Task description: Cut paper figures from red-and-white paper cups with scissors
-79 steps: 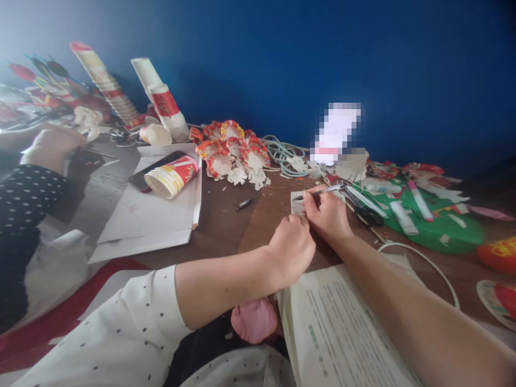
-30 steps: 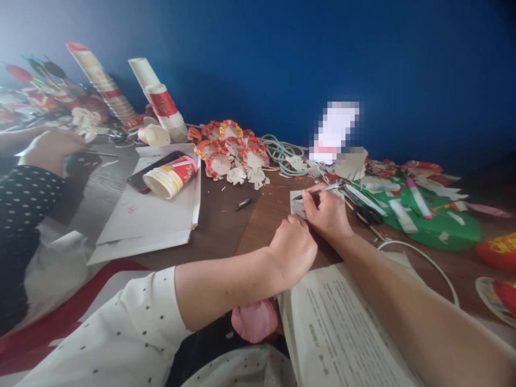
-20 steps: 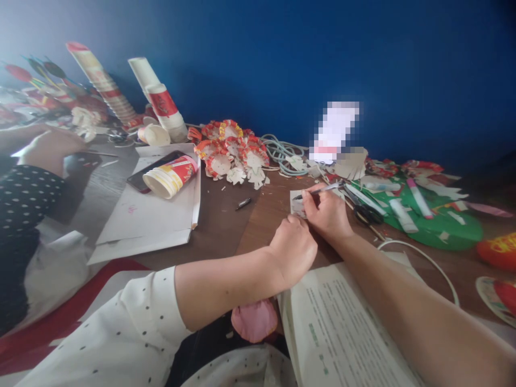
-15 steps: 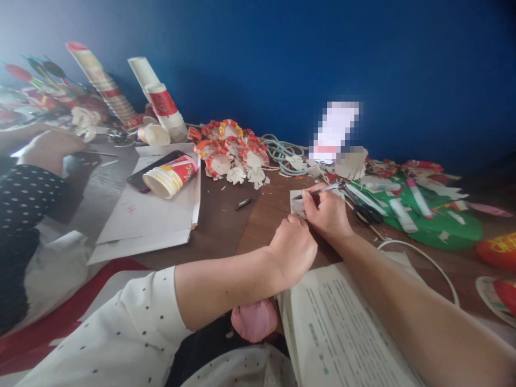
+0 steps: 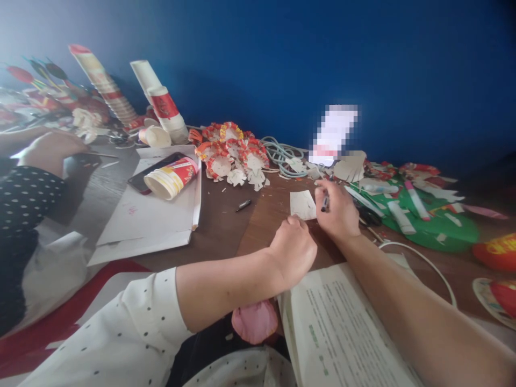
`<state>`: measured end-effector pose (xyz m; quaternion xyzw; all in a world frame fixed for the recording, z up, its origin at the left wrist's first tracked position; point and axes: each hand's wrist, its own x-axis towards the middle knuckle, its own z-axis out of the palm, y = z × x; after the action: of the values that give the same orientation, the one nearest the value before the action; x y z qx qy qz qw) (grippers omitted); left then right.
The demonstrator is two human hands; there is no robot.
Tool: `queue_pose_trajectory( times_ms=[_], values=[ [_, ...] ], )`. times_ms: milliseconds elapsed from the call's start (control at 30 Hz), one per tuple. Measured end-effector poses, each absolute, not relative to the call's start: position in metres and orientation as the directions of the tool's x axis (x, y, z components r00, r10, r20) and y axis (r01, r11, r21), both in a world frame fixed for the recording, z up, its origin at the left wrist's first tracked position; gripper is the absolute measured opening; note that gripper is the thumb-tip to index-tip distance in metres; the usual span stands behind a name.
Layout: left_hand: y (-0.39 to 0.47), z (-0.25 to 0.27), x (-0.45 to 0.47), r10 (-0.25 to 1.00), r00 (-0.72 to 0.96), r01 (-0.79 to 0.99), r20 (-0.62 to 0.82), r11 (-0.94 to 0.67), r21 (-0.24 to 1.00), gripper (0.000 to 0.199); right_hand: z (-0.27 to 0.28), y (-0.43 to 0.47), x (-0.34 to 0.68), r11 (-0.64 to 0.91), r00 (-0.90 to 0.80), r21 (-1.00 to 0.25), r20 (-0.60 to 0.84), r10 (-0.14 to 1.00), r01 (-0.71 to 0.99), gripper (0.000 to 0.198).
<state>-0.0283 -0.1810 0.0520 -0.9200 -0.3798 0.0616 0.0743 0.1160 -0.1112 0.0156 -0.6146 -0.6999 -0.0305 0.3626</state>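
Note:
A small square of white paper (image 5: 301, 205) lies flat on the brown table. My left hand (image 5: 293, 250) is closed in a fist at the paper's lower edge; its fingertips are turned under, and whatever they may grip is hidden. To the right of the paper, my right hand (image 5: 339, 210) is closed around a pen (image 5: 324, 203). The pen's dark end shows between the fingers, while most of it is covered. A black pen cap (image 5: 243, 205) lies on the table left of the paper.
An open book (image 5: 342, 322) lies below my right forearm. Scissors (image 5: 368, 216) and markers lie by a green sheet (image 5: 455, 236). Paper cups (image 5: 167, 185) rest on a phone and cardboard. Cut cups (image 5: 231, 153) and cables (image 5: 282, 153) are behind. Another person's hand (image 5: 52, 148) is at left.
My right hand has moved right, off the paper, and the pen has turned in its fingers, so more of the paper shows. My left hand has stayed in place.

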Motion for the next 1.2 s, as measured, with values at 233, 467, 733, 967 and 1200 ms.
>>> queue_pose_trajectory(
  times_ms=[233,467,733,967,1200],
  values=[
    [-0.180,0.052,-0.028,0.715,0.696,0.704,-0.058,-0.697,-0.138,0.022,0.016,-0.115,0.111,0.115,0.024,-0.394,0.330,0.944,0.912,0.038],
    [-0.168,0.046,-0.031,0.720,0.693,0.721,0.045,-0.692,-0.032,0.018,0.012,-0.112,0.106,0.232,0.083,-0.575,0.468,0.880,0.785,0.033],
    [-0.122,0.049,-0.056,0.948,0.213,0.898,0.236,-0.285,0.335,0.030,0.012,-0.109,0.112,0.262,0.225,-0.705,0.518,0.825,0.659,0.028],
    [-0.107,0.036,-0.055,0.929,0.370,0.561,-0.020,-0.206,0.802,0.020,0.011,-0.113,0.109,0.367,0.178,-0.683,0.589,0.789,0.632,0.022],
    [-0.104,0.033,-0.051,0.941,0.271,0.266,-0.201,0.128,0.956,0.023,0.007,-0.113,0.107,0.395,0.132,-0.696,0.573,0.809,0.600,0.023]
  ],
)
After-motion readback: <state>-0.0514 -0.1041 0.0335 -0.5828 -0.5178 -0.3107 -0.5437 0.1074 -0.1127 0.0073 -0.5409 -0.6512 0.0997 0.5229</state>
